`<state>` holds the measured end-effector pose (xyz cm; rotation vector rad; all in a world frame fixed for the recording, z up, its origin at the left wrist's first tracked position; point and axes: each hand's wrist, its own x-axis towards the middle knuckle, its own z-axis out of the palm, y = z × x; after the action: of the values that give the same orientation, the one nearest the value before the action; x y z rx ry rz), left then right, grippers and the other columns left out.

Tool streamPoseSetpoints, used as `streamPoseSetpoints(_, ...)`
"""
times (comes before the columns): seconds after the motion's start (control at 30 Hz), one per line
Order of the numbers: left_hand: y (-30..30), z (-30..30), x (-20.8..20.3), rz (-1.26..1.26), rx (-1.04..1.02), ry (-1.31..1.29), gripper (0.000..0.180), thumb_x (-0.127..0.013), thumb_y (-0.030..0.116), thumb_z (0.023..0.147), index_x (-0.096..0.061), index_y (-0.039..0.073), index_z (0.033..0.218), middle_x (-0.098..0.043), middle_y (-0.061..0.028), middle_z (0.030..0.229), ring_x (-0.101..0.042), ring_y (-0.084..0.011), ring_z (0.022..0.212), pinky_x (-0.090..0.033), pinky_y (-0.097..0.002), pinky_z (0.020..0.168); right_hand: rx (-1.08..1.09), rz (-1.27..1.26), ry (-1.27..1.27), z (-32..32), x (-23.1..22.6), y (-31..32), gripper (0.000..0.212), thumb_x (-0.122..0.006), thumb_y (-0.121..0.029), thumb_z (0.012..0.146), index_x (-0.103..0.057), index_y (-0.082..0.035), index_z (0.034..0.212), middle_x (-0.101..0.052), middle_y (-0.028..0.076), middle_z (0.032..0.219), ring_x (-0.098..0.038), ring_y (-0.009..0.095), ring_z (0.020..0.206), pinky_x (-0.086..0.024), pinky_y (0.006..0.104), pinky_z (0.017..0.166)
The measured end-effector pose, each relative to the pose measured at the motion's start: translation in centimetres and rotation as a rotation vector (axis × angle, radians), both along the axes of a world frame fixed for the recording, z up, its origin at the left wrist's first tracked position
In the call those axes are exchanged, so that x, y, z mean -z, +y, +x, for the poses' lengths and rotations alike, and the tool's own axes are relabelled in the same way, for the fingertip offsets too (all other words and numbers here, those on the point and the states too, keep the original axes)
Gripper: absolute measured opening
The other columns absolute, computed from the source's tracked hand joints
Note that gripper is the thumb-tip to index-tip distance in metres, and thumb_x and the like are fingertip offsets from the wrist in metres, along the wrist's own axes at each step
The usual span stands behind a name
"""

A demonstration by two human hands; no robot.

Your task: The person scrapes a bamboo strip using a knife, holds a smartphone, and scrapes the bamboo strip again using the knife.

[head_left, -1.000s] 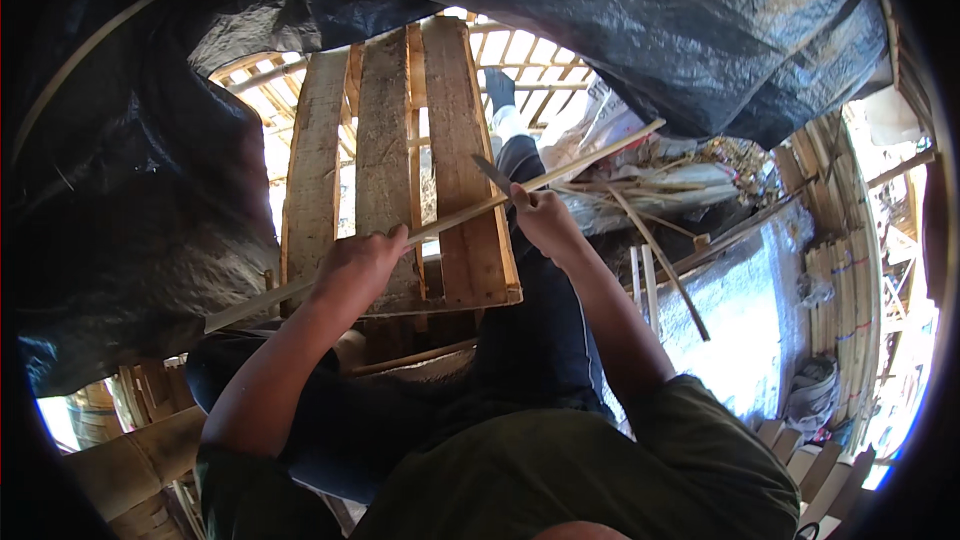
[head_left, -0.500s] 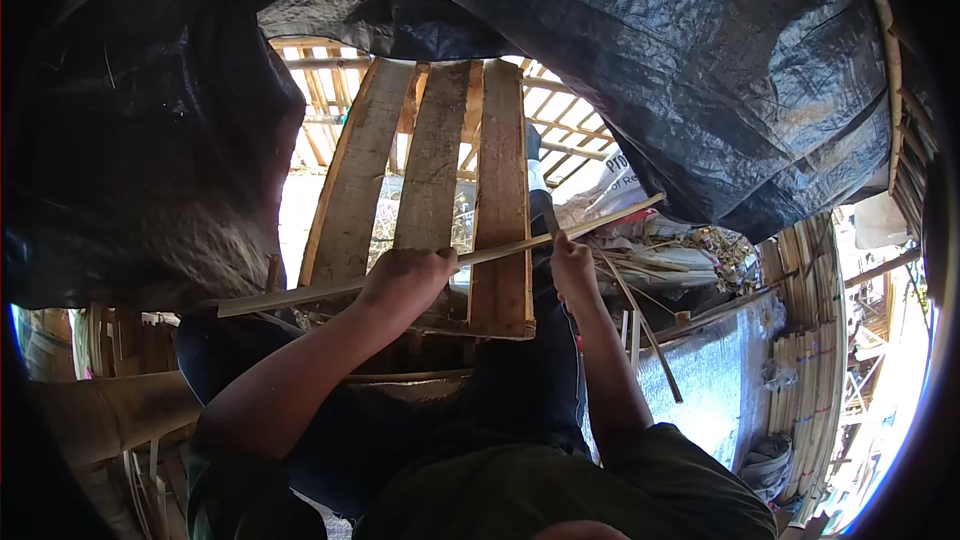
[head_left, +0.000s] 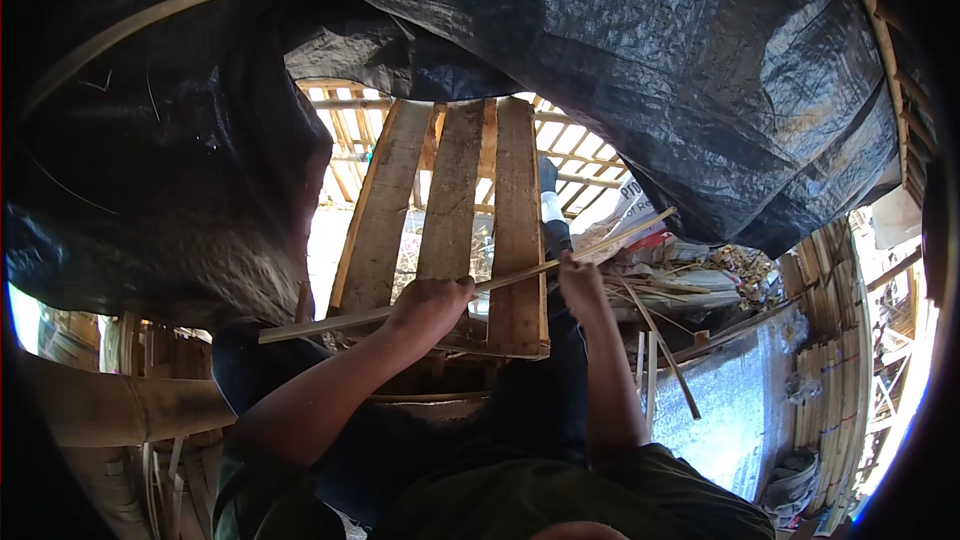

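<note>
My left hand [head_left: 430, 310] is closed around a long pale bamboo strip [head_left: 512, 278], just above the near part of a slatted plank stand [head_left: 450, 202]. The strip slants from low at the left to higher at the right, crossing over the planks. Beside the stand's right edge, my right hand [head_left: 581, 290] is closed on a knife, right up against the strip. Its handle is covered by my fingers, and its blade is hard to make out against the dark cloth behind.
Black plastic sheeting [head_left: 720, 70] hangs overhead and at the left. A heap of shavings and strips [head_left: 690, 285] lies at the right, near a loose strip [head_left: 665, 355] and a shiny sheet [head_left: 725, 390]. A thick bamboo pole [head_left: 130, 408] runs along the left.
The whole view has shifted, so everything sits lower and farther right. Both hands keep their grips on the strip and the knife. The blade shows less plainly than before.
</note>
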<state>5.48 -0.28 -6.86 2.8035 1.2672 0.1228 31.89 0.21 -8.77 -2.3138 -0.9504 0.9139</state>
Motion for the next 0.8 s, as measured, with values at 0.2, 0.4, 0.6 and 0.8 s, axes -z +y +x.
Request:
streamPoseSetpoints(0.2,-0.3,0.4,-0.1,0.021,0.003,0.010,0.022,-0.060,0.029,0.095,-0.058,0.008,0.096,-0.064,-0.0095,0.061,-0.069,-0.0265,0.058,-0.055,-0.0378,0.051,0.095,0.108,-0.116,4.3,1.5,-0.2,0.055,-0.047,-0.041,0.099,-0.068,0.009,0.087,-0.069,0.029,0.084,-0.067,0.047,0.088,-0.052,0.0490,0.073)
streamPoseSetpoints(0.4,0.2,0.4,-0.3,0.020,0.014,0.101,0.015,-0.057,0.024,0.096,-0.058,0.009,0.098,-0.067,-0.0091,0.064,-0.070,-0.0254,0.060,-0.056,-0.0366,0.050,-0.246,0.250,-0.199,0.1,0.8,-1.8,0.052,-0.044,-0.037,0.101,-0.069,0.006,0.088,-0.066,0.031,0.086,-0.065,0.047,0.091,-0.051,0.0534,0.081)
streamPoseSetpoints(0.6,0.8,1.0,-0.3,-0.001,-0.013,0.110,0.024,-0.052,0.033,0.100,-0.055,0.009,0.098,-0.066,-0.0107,0.066,-0.069,-0.0266,0.059,-0.056,-0.0377,0.050,-0.051,0.130,-0.110,1.2,1.4,-0.6,0.054,-0.044,-0.039,0.100,-0.070,0.005,0.084,-0.065,0.033,0.082,-0.063,0.049,0.091,-0.050,0.0529,0.082)
streamPoseSetpoints(0.8,0.8,0.8,-0.5,-0.048,-0.030,0.157,0.024,-0.052,0.033,0.100,-0.055,0.009,0.099,-0.065,-0.0107,0.065,-0.068,-0.0269,0.057,-0.055,-0.0381,0.050,-0.056,0.149,-0.104,2.8,0.5,-1.1,0.055,-0.044,-0.040,0.100,-0.071,0.003,0.081,-0.066,0.031,0.079,-0.066,0.047,0.085,-0.050,0.0546,0.078)
